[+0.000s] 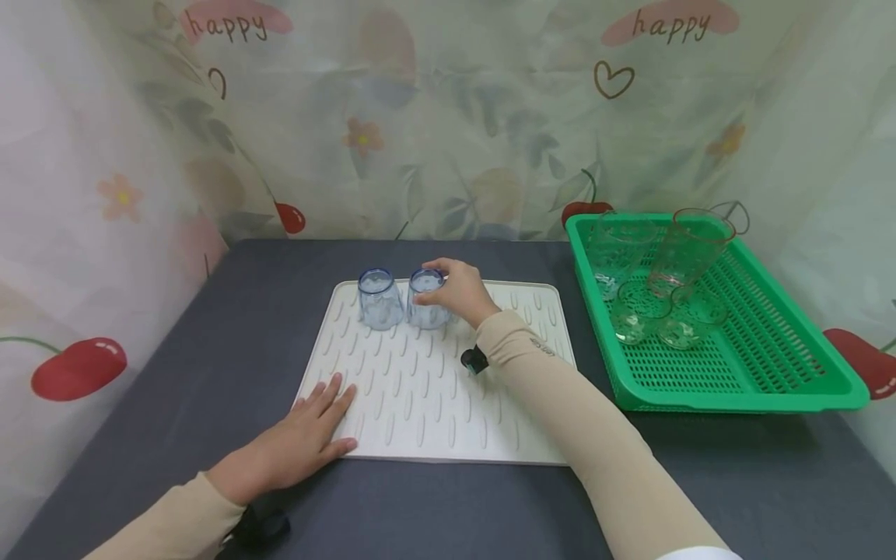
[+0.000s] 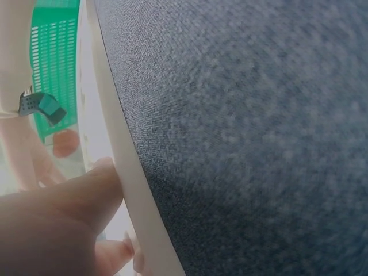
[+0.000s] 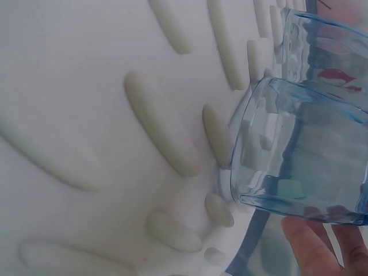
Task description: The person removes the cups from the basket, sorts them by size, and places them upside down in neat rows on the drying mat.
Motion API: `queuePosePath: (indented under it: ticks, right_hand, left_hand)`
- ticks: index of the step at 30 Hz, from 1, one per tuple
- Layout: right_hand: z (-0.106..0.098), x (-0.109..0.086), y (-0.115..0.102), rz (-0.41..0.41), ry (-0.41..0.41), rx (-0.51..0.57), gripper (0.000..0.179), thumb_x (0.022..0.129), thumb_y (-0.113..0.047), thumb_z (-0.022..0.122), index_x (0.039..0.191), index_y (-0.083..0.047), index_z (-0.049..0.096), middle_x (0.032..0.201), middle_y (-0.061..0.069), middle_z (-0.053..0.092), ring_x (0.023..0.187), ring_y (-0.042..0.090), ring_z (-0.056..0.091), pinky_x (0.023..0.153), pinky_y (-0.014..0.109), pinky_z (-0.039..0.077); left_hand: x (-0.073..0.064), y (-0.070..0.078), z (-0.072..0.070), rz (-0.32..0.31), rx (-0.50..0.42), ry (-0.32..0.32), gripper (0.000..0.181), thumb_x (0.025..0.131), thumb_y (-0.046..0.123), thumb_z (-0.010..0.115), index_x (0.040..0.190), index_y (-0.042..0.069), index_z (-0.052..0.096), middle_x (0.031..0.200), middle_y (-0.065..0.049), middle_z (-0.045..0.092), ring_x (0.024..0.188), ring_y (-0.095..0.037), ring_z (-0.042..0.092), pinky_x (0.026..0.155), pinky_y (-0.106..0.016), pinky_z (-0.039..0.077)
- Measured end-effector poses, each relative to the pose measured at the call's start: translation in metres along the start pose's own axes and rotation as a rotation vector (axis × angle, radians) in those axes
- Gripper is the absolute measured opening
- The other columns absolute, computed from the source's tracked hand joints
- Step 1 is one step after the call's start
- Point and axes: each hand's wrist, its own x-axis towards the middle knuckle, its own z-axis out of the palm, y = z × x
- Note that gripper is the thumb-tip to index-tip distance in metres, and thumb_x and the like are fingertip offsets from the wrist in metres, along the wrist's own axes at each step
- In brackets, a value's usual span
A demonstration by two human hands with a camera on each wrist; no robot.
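Note:
A white ridged mat [image 1: 434, 389] lies on the dark table. Two clear bluish drinking glasses stand side by side near its far edge: the left glass [image 1: 380, 302] and the right glass [image 1: 424, 313]. My right hand [image 1: 458, 292] grips the right glass near its top, thumb on the near side and fingers behind. In the right wrist view this glass [image 3: 305, 149] meets the mat, with the other glass [image 3: 328, 54] beyond it. My left hand [image 1: 301, 443] rests with spread fingers on the mat's near left corner; in the left wrist view its thumb lies along the mat edge.
A green plastic basket [image 1: 742, 400] stands on the right of the table, holding several clear glasses, among them a pink-tinted tall glass [image 1: 689, 249]. A patterned curtain [image 1: 448, 117] surrounds the table at the back and sides.

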Motion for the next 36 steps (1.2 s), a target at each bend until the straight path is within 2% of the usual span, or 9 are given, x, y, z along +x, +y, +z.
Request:
queuePosePath:
  ticks: [14,22,26,31,36]
  right_hand:
    - [0.004,0.002,0.0,0.009,-0.005,0.029,0.059,0.076,-0.027,0.084,0.129,-0.02,0.061,0.135,0.006,0.055,0.127,0.028,0.048,0.1,0.042,0.046]
    - [0.004,0.003,0.002,-0.03,-0.031,-0.031,0.062,0.078,-0.027,0.082,0.133,-0.016,0.057,0.133,0.009,0.055,0.124,0.027,0.05,0.1,0.041,0.045]
    - [-0.002,0.002,-0.002,-0.035,-0.067,-0.038,0.07,0.079,-0.028,0.082,0.139,-0.014,0.05,0.135,0.012,0.052,0.125,0.028,0.049,0.102,0.042,0.044]
    - [-0.013,-0.001,-0.008,-0.033,-0.121,-0.068,0.084,0.08,-0.032,0.081,0.148,-0.013,0.035,0.144,0.014,0.043,0.132,0.029,0.042,0.106,0.043,0.04]
    - [-0.031,-0.011,-0.022,-0.111,-0.121,-0.122,0.079,0.083,-0.033,0.077,0.148,-0.012,0.037,0.15,0.012,0.039,0.136,0.028,0.04,0.108,0.043,0.038]
  left_hand:
    - [-0.002,-0.001,0.0,-0.01,-0.01,-0.001,0.079,0.095,0.048,0.055,0.152,0.003,0.026,0.159,-0.025,0.013,0.145,-0.047,0.014,0.111,-0.065,0.018]
    - [-0.001,-0.001,0.001,-0.018,-0.014,-0.023,0.08,0.095,0.049,0.054,0.153,0.004,0.025,0.16,-0.024,0.011,0.145,-0.046,0.012,0.112,-0.064,0.017]
    - [0.0,-0.002,0.001,-0.017,-0.008,-0.02,0.08,0.095,0.05,0.053,0.153,0.004,0.024,0.16,-0.023,0.01,0.146,-0.046,0.012,0.112,-0.064,0.016]
    - [0.002,-0.003,0.001,-0.016,0.005,-0.021,0.08,0.095,0.051,0.052,0.153,0.004,0.023,0.16,-0.023,0.01,0.146,-0.046,0.011,0.113,-0.064,0.016]
    - [0.001,-0.001,-0.001,-0.013,-0.001,-0.024,0.08,0.095,0.05,0.053,0.153,0.003,0.024,0.16,-0.023,0.01,0.145,-0.046,0.012,0.112,-0.064,0.016]
